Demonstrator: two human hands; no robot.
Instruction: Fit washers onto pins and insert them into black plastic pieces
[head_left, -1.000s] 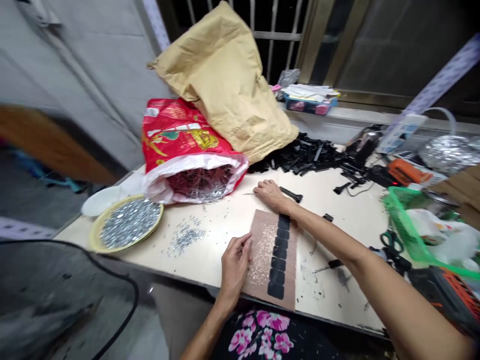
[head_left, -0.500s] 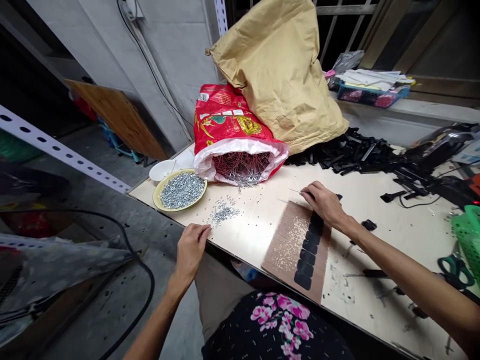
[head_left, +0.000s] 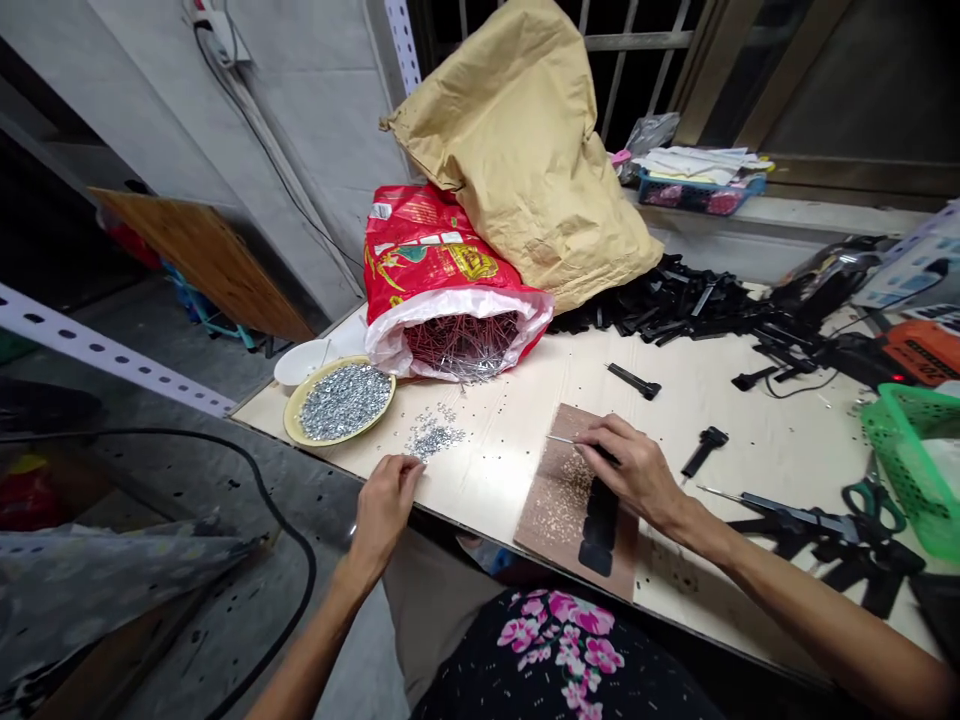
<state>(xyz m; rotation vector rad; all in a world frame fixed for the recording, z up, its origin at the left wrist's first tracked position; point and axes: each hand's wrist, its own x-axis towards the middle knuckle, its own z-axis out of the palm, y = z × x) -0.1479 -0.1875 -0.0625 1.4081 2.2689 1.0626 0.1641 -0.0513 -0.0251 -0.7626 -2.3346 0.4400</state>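
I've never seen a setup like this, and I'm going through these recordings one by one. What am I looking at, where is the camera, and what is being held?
There is no machine here: a person works bare-handed, seen from a camera on their own head, looking forward and down. The right hand holds a thin metal rod over a brown board bearing black pads. The left hand is by the table's near edge, beside scattered metal bits; I can't tell whether it holds anything. Also on the table are a yellow dish of metal bits, an open red bag and black parts.
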